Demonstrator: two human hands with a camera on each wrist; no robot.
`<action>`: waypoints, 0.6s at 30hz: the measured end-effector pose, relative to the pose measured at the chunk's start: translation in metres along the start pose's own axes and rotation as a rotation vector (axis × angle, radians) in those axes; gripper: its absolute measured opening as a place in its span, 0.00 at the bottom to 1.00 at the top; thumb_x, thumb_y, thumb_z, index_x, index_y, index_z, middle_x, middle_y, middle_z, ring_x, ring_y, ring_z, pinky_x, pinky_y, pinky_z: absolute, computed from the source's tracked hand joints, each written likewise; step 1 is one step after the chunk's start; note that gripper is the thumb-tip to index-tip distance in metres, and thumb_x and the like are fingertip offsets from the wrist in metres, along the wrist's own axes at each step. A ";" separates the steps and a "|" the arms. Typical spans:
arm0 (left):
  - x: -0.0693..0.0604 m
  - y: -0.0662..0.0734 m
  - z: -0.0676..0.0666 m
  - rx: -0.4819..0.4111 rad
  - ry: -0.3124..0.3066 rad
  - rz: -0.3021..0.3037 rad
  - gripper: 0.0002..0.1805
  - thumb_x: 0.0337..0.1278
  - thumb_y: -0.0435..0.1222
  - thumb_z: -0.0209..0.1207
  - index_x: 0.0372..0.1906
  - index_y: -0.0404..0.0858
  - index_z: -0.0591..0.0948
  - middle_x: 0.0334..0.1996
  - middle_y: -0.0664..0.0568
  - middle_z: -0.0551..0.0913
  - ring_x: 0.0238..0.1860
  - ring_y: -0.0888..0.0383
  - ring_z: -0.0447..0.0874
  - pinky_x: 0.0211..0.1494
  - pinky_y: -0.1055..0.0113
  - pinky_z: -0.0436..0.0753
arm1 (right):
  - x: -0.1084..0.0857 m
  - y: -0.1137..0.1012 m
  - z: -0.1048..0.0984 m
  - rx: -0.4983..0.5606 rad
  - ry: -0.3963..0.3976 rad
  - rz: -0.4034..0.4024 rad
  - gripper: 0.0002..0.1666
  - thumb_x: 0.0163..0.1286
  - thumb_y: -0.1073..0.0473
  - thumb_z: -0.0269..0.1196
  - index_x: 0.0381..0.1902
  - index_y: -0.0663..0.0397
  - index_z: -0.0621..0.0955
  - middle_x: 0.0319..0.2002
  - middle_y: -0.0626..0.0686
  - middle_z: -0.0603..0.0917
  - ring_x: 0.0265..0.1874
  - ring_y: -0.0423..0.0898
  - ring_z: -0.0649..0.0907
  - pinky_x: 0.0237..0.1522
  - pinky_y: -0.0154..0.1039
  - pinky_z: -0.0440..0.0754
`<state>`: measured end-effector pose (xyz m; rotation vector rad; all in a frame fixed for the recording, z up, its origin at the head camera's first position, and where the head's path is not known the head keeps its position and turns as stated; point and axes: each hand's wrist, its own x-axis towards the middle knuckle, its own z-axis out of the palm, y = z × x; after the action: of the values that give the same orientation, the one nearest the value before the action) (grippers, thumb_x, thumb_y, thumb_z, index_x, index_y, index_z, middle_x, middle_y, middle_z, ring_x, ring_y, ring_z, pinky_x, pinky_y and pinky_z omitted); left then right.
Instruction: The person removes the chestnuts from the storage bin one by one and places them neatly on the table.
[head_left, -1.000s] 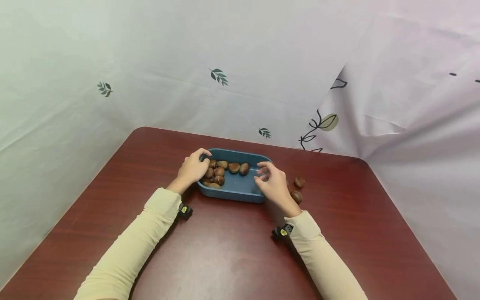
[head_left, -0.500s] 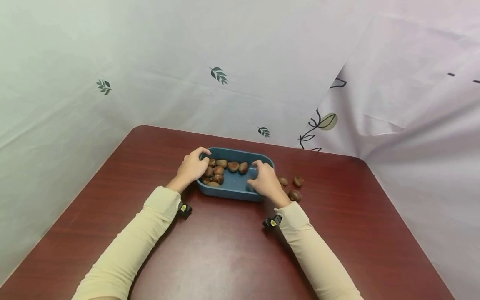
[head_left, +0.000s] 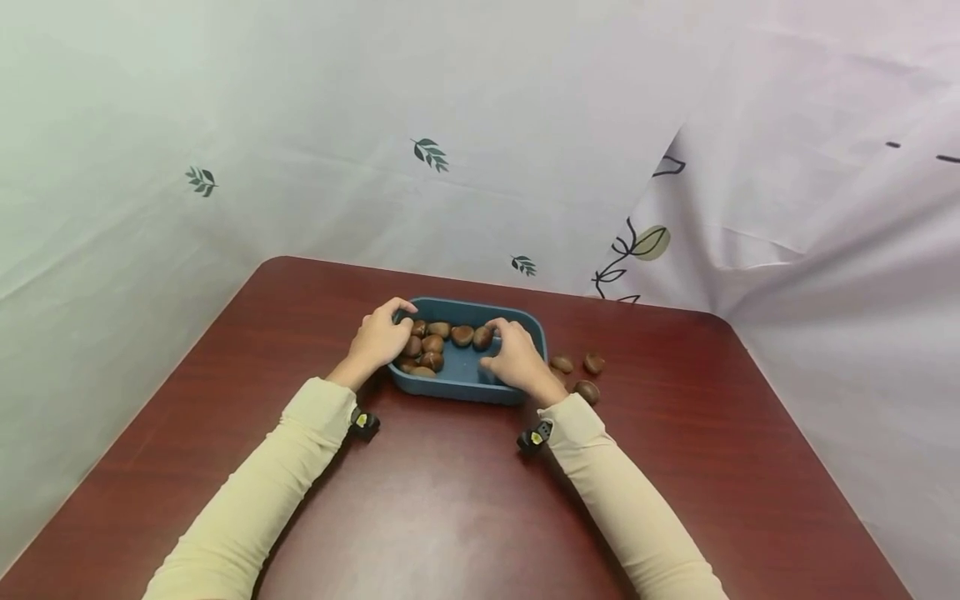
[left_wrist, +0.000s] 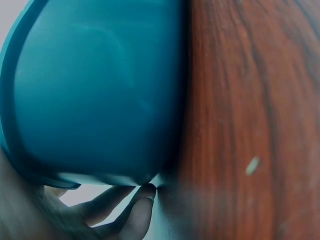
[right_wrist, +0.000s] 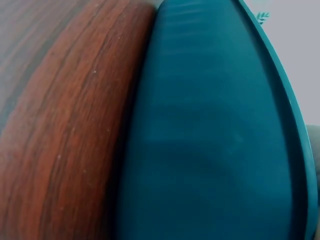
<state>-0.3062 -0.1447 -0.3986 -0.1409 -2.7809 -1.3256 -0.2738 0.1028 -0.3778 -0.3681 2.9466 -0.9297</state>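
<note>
A blue oblong tray [head_left: 465, 390] stands on the table, with several brown chestnuts [head_left: 432, 343] gathered mostly in its left half. My left hand [head_left: 380, 340] grips the tray's left end, thumb over the rim; in the left wrist view its fingers [left_wrist: 137, 220] lie against the outer wall. Over the tray's right part is my right hand [head_left: 519, 358], thumb and fingers parted. Its fingertips are at the rightmost chestnut [head_left: 482, 337] in the row; whether they touch it I cannot tell. The right wrist view shows mainly the tray's outer wall [right_wrist: 210, 130].
Several loose chestnuts [head_left: 587, 392] lie on the reddish-brown table [head_left: 435, 500], just right of the tray. Behind the table hangs a pale cloth [head_left: 315, 167] with leaf prints.
My right hand has moved left and further into the tray, from its right end to the rightmost chestnut in the row. The left hand has kept its hold on the tray.
</note>
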 end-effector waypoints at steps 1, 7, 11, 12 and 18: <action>0.000 0.000 0.000 0.010 0.003 -0.001 0.19 0.67 0.44 0.46 0.59 0.53 0.77 0.23 0.47 0.71 0.19 0.52 0.61 0.22 0.60 0.61 | 0.000 0.000 0.000 -0.008 0.004 -0.002 0.34 0.63 0.61 0.70 0.65 0.56 0.72 0.57 0.62 0.74 0.52 0.55 0.75 0.50 0.51 0.77; 0.002 0.000 0.000 0.089 -0.003 -0.008 0.21 0.67 0.44 0.45 0.61 0.52 0.75 0.28 0.45 0.74 0.21 0.50 0.66 0.23 0.59 0.64 | 0.001 -0.004 0.003 -0.105 -0.022 0.033 0.39 0.62 0.61 0.70 0.69 0.53 0.68 0.59 0.62 0.72 0.42 0.52 0.76 0.40 0.47 0.77; 0.001 -0.001 0.001 0.103 0.008 0.002 0.20 0.67 0.44 0.45 0.61 0.52 0.76 0.29 0.45 0.75 0.23 0.49 0.67 0.24 0.58 0.65 | 0.004 -0.004 0.005 -0.157 -0.054 0.006 0.44 0.61 0.61 0.71 0.72 0.52 0.65 0.63 0.64 0.68 0.44 0.54 0.78 0.41 0.48 0.78; 0.001 -0.001 0.001 0.103 0.008 0.004 0.20 0.67 0.44 0.45 0.60 0.52 0.76 0.28 0.45 0.74 0.23 0.49 0.67 0.24 0.58 0.65 | 0.006 -0.004 0.006 -0.167 -0.063 -0.005 0.45 0.61 0.61 0.71 0.73 0.51 0.64 0.65 0.65 0.66 0.44 0.54 0.79 0.42 0.48 0.78; 0.000 0.001 -0.001 0.085 0.008 0.013 0.19 0.68 0.44 0.45 0.60 0.52 0.76 0.26 0.45 0.74 0.20 0.50 0.65 0.21 0.60 0.64 | 0.012 -0.003 0.010 -0.174 -0.077 -0.055 0.48 0.61 0.61 0.70 0.76 0.49 0.60 0.70 0.65 0.61 0.42 0.53 0.81 0.39 0.46 0.78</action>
<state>-0.3066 -0.1444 -0.3973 -0.1487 -2.8192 -1.1995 -0.2842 0.0917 -0.3842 -0.4815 2.9678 -0.6485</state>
